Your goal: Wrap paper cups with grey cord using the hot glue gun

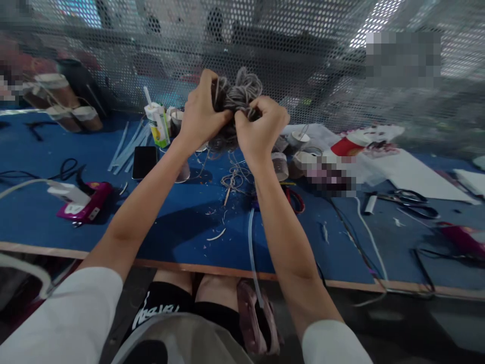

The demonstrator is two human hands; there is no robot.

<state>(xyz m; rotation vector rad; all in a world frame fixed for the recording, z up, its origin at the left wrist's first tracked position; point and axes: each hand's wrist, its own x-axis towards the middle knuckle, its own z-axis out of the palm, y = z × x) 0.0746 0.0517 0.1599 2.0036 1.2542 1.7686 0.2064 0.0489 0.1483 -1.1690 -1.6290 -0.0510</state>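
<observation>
White short sleeves (pixel 76 308) are occupying the lower corners nearest the camera, with both bare forearms extending forward over the blue table (pixel 182 237). Gray yarn bundle (pixel 240 93) is sitting between the two hands, toward the far side of the table and in front of the perforated screen (pixel 182 81). Left-hand grip (pixel 202 114) is partly closing around the bundle's left side, its thumb pressing inward; right-hand grip (pixel 261 126) is pinching the near right side, fingers curling. Both grips are engaging yarn only. Opposed thumbs are probably keeping the loose loops gathered, and the extended arms are probably holding the bundle clear of the clutter. Whether its lowest strands are touching the table cannot be determined.

Yarn strands are forming thick, soft, twisted loops, rounded at the top and matted below. Thin string (pixel 235 179) is lying in a loose tangle beneath. Translucent rod (pixel 250 237) is projecting past the near edge, its smooth surface catching light. On the left, a drink carton (pixel 157 126) with a straw is standing upright near flat translucent strips (pixel 131 151) and a glossy black smartphone (pixel 144 162). On the right, dark-handled scissors (pixel 413 198) are lying flat, well apart from the hands, presumably leaving the middle working area accessible.
</observation>
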